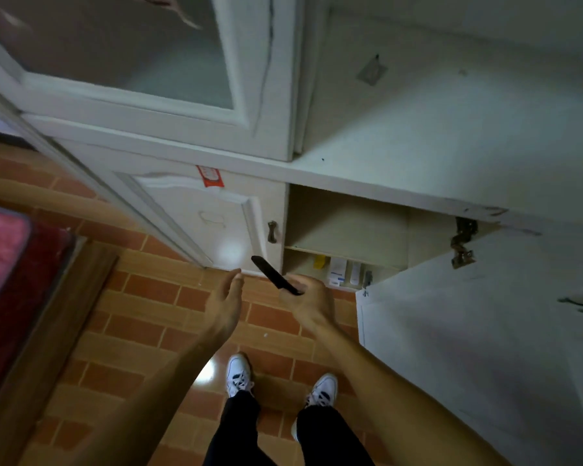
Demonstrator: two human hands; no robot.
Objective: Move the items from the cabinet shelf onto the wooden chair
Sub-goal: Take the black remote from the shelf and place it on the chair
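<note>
My right hand (308, 302) grips one end of a long, flat black object (271, 274), which points up and left in front of the lower cabinet. Just left of it my left hand (226, 302) is held out with straight fingers and holds nothing. The lower cabinet compartment (347, 227) stands open. On its bottom shelf sit a yellow box (319, 261), a white box with blue print (337, 270), a white tube (355, 273) and a small dark item (367, 279). A wooden frame (64, 317) with a red cushion (0, 253) lies at the left edge.
The cabinet's open white door (485, 331) swings out on the right, close to my right forearm. A closed lower door with a metal handle (272, 232) is left of the opening. A glass-fronted upper door (142, 55) hangs above. My feet stand on brick-pattern floor (142, 314).
</note>
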